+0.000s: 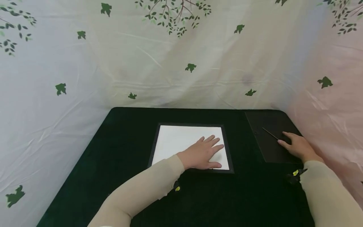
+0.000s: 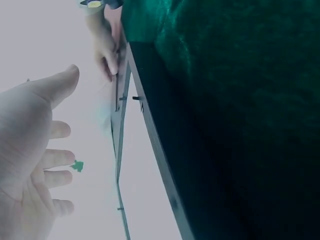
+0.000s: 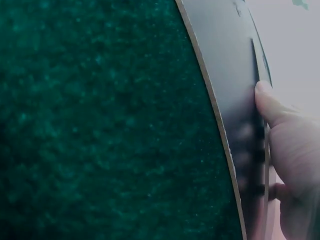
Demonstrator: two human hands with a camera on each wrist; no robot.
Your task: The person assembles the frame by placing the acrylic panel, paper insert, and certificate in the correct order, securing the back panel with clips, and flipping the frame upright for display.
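Above the right half of a white panel [image 1: 175, 138] in a black frame [image 1: 229, 157], my left hand [image 1: 202, 153] is spread flat. The left wrist view shows its palm and fingers [image 2: 60, 159], with a gap between them and the frame. My right hand [image 1: 299, 146] is over the right part of a thin dark board [image 1: 265, 145]. A slim dark rod [image 1: 270, 133] lies across that board, one end meeting the right thumb. Thumb and index finger are apart. The hand hides whatever continues beneath it.
A dark green cloth [image 1: 119, 142] covers the table. White fabric [image 1: 170, 85] printed with leaves hangs around the back and sides, close to the right hand. Small black pegs [image 2: 135, 98] stick out by the panel's frame.
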